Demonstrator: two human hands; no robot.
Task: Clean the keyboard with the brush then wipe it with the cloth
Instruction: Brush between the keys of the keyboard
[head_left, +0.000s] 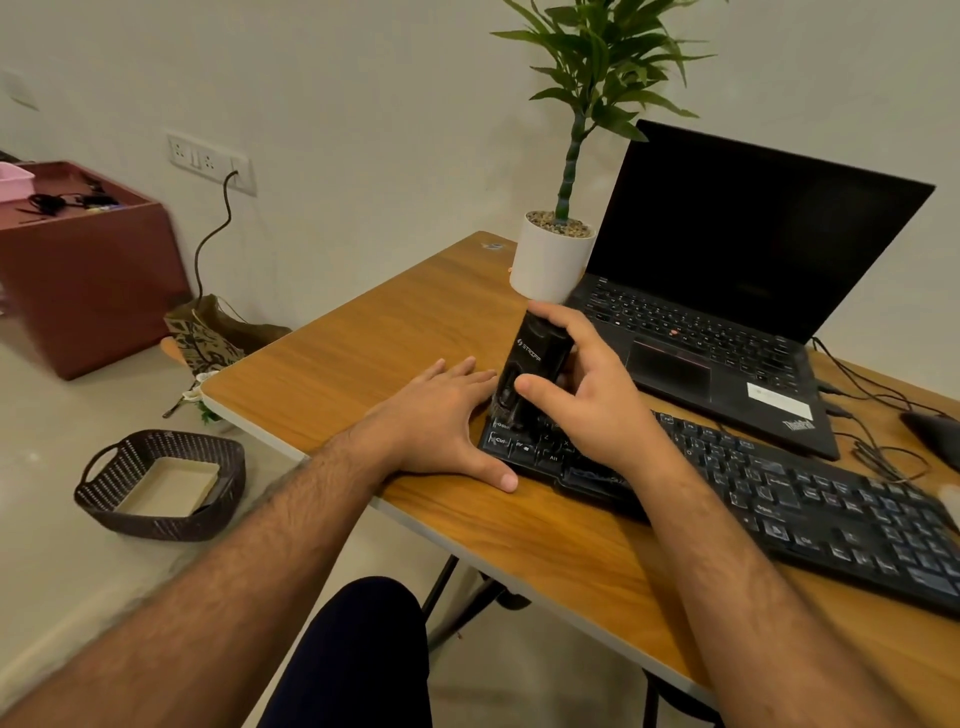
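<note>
On the desk's left end, the keyboard (753, 499) is lying flat along the front edge, its near-left corner just under both hands. The right hand (587, 395) is wrapping thumb and fingers round a black brush (532, 364), holding it upright and a little tilted, its lower end pressing down onto the keys at the left corner by Ctrl and Alt. Its bristles are hidden between the hand and the keys, so their shape cannot be told. The left hand (441, 421) is lying flat, fingers straight and spread, partly on the desk (363, 343) and touching the keyboard's left edge, seemingly steadying it.

By its look the brush is a light, stiff plastic body with a smooth, perhaps slippery shell; gripping it mid-body, as now, is probably giving the best control. The keyboard looks light enough to slide under sweeping, so bracing its edge seems wise, and the keycaps call for gentle pressure.

No cloth is showing in this view. Behind the keyboard a laptop (727, 291) is standing open with a dark screen, and a potted plant (553, 260) is sitting just beside it.
</note>
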